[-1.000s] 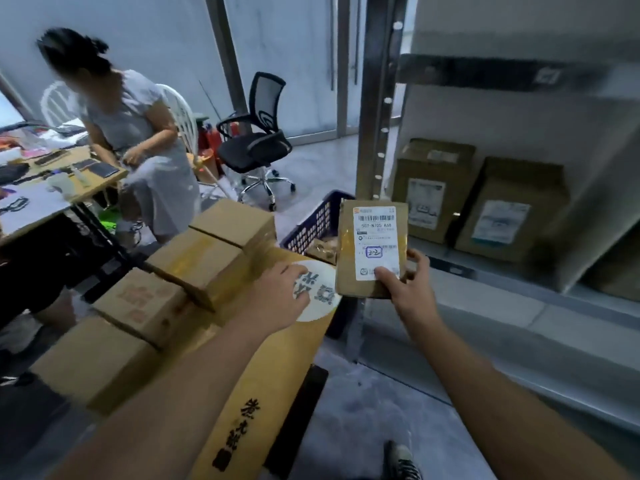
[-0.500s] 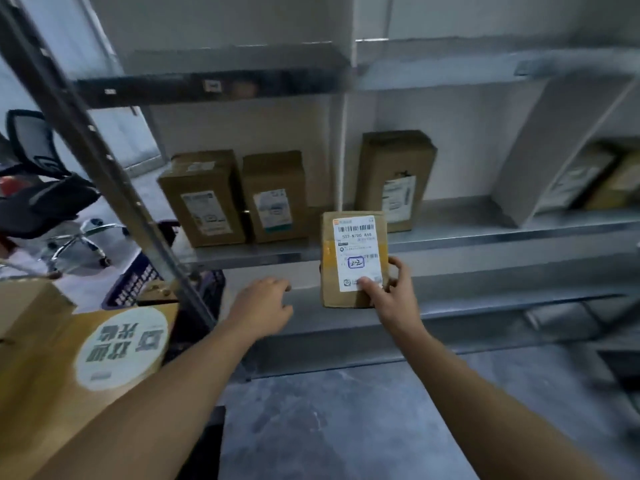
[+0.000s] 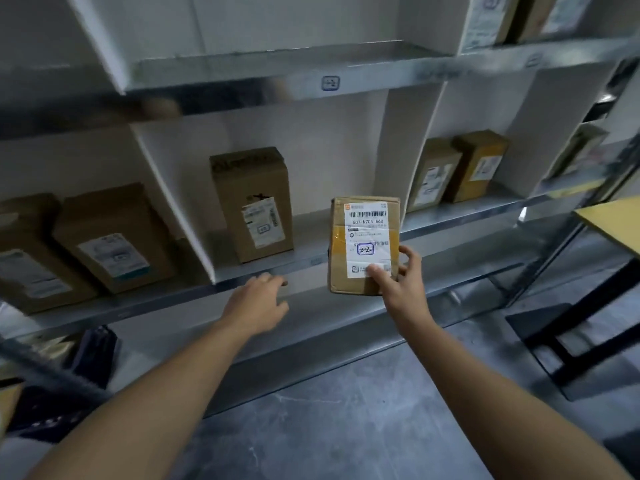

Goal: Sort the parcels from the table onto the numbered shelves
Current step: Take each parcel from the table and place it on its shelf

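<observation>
My right hand (image 3: pixel 398 282) grips a small brown cardboard parcel (image 3: pixel 362 237) by its lower right corner, holding it upright in front of the metal shelf (image 3: pixel 311 261). Its white label faces me, with "2-2" handwritten in a blue box. My left hand (image 3: pixel 258 301) hovers with relaxed fingers just before the shelf's front edge, holding nothing. A shelf tag (image 3: pixel 330 83) on the rail above carries a handwritten number in a box. One upright parcel (image 3: pixel 252 202) stands in the compartment behind my hands.
Two parcels (image 3: pixel 86 244) stand in the left compartment and two more (image 3: pixel 457 168) in the right one. More parcels (image 3: pixel 491 19) sit on the upper shelf at top right. A yellow table corner (image 3: pixel 613 220) juts in at right above a dark frame. A dark crate (image 3: pixel 90 355) sits at lower left.
The view has swung right from the parcel table to the shelves. The held parcel is now in front of the middle compartment, and my left hand has come off the table.
</observation>
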`<action>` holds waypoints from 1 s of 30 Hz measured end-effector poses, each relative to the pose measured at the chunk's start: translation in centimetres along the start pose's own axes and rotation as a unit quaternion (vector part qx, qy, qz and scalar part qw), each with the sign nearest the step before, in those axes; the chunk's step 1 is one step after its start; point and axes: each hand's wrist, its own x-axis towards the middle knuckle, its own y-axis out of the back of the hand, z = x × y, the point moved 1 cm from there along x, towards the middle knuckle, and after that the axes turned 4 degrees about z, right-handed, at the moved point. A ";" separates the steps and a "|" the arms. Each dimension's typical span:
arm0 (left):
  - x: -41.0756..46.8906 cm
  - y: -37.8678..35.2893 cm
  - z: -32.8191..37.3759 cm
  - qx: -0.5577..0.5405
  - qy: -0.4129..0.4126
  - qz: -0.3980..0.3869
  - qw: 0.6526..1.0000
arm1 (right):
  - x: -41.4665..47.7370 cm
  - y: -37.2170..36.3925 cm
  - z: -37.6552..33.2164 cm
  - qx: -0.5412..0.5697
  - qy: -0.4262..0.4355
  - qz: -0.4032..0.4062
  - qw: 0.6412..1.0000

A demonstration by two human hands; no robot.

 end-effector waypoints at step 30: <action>14.9 -0.2 2.3 -0.087 0.033 0.003 0.996 | 19.1 -6.9 0.8 -0.075 0.019 -0.086 0.993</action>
